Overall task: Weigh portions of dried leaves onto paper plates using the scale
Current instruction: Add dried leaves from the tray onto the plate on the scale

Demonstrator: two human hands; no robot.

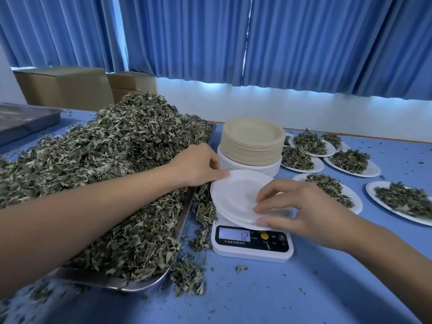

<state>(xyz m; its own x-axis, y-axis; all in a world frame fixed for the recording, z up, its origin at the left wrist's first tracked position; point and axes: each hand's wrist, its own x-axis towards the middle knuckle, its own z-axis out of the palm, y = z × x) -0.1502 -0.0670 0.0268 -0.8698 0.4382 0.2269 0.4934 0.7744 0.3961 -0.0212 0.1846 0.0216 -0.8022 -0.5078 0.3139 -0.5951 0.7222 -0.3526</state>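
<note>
A white digital scale sits on the blue table, its display reading 12. Two empty white paper plates lie on it, the upper one tilted and slid off the lower. My left hand pinches the upper plate's far left rim. My right hand pinches the plates' near right edge with fingers and thumb. A big heap of dried leaves fills a metal tray to the left.
A stack of tan and white plates stands behind the scale. Several filled plates lie at the right. Loose leaves litter the table. Another metal tray and cardboard boxes are at the far left.
</note>
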